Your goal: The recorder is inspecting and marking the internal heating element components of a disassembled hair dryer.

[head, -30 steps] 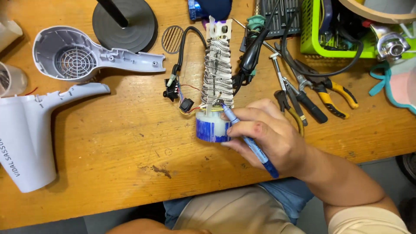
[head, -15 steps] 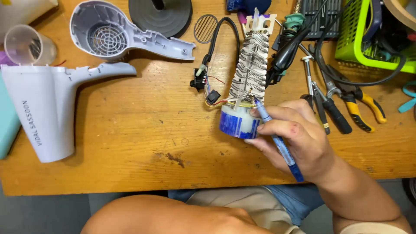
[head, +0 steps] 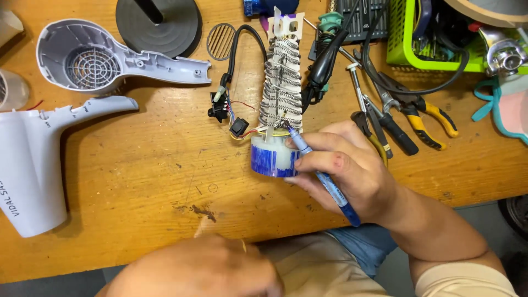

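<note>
Right hand (head: 352,170) holds blue pen (head: 324,179) against heating element (head: 281,93); left hand (head: 203,269) blurred.

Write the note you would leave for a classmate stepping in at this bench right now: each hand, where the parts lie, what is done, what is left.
Right hand: grips a blue pen, tip at the base of the heating coil, fingers steadying its blue-banded motor end.
Left hand: blurred at the bench's near edge; whether it holds anything cannot be told.
Parts: both hair dryer shell halves lie to the left, round grille above, pliers to the right.
Done: the shell is open and the core is out.
Left: the core is not yet back in the shell.
</note>
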